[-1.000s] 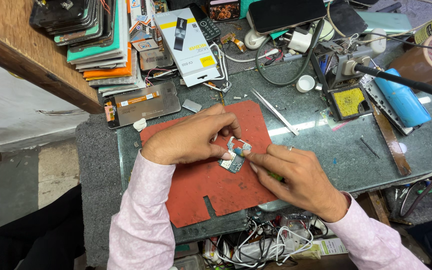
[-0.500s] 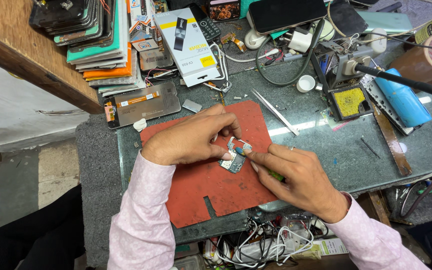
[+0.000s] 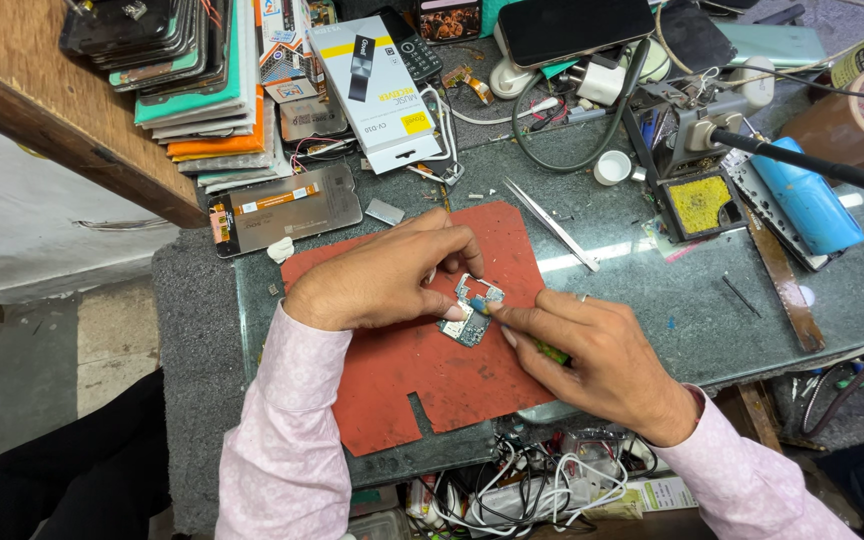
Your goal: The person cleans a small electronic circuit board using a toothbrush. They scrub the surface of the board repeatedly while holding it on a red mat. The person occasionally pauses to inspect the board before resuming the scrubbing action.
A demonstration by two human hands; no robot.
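Observation:
A small phone circuit board [image 3: 472, 312] lies on a red work mat [image 3: 422, 370] over the glass table top. My left hand [image 3: 382, 275] pinches the board's left and top edges and holds it down. My right hand [image 3: 592, 355] grips a thin green-handled tool [image 3: 550, 350], its tip touching the board's right side. Most of the tool is hidden inside my fingers. Both sleeves are pale pink.
Metal tweezers [image 3: 552, 225] lie on the mat's far right corner. A phone screen panel [image 3: 287, 208] lies at the left. A white box [image 3: 377, 85], stacked phone parts [image 3: 192, 80], a yellow sponge holder [image 3: 697, 203], a blue cylinder [image 3: 807, 195] and cables crowd the back.
My hands and the board have barely shifted; the fingers of both hands stay on the board with only small adjustments.

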